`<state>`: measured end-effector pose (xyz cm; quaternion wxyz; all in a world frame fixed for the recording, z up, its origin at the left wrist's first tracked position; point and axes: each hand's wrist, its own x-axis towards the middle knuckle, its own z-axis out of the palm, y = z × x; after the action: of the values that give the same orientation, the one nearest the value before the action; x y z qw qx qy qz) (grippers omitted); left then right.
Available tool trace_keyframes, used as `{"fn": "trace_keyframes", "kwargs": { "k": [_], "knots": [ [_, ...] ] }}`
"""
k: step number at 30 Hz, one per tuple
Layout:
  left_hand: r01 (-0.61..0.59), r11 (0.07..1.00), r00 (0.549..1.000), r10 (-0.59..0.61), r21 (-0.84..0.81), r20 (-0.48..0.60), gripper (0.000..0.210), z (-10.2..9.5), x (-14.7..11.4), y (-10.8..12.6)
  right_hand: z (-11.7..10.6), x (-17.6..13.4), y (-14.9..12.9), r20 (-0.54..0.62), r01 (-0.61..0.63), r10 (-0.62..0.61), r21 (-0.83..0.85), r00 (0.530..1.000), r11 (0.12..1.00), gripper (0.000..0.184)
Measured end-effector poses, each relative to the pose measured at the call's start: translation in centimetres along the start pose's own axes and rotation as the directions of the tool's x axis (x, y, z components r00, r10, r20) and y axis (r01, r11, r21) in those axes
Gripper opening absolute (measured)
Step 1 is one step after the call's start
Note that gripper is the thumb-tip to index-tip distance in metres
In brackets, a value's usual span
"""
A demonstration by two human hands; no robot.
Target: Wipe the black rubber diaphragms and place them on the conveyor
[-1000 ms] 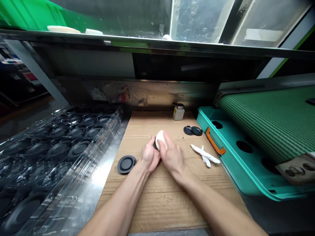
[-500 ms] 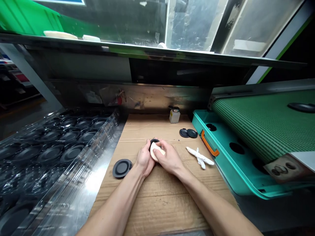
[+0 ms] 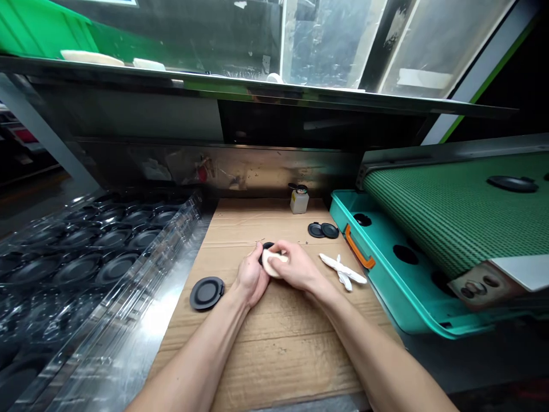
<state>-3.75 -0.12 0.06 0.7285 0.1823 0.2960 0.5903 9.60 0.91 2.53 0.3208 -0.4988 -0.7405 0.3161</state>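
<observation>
Over the middle of the cardboard sheet (image 3: 274,355), my left hand (image 3: 251,276) is closed around a black round plastic part (image 3: 267,245), mostly hidden behind the fingers and a pad. That cream-white round pad (image 3: 273,264) is pinched in my right hand (image 3: 298,266) and lies against the black part. To the left of my hands a larger black round part (image 3: 206,293) with a small tab rests on the cardboard. Two more black discs (image 3: 329,230) lie side by side toward the back right. White twisted cloth-like pieces (image 3: 342,269) lie crossed beside my right hand.
A small bottle with a dark top (image 3: 299,200) stands at the back. Clear trays (image 3: 171,243) filled with black round parts occupy the left. On the right are a teal bin (image 3: 386,306) with an orange handle (image 3: 358,249) and a green conveyor belt (image 3: 450,200) carrying a black part (image 3: 512,183).
The pad has turned slightly against the black part, with my right hand shifting a little. The view has shifted slightly. On the belt, another dark part shows at the right edge.
</observation>
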Motion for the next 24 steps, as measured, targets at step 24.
{"fn": "trace_keyframes", "kwargs": {
  "k": [24],
  "knots": [
    [-0.009,0.999,0.998,0.007,-0.039,-0.056,0.035,-0.1,0.4,0.2,3.2,0.0,-1.5,-0.215,-0.201,0.094,-0.552,0.972,0.809,0.040]
  ]
}}
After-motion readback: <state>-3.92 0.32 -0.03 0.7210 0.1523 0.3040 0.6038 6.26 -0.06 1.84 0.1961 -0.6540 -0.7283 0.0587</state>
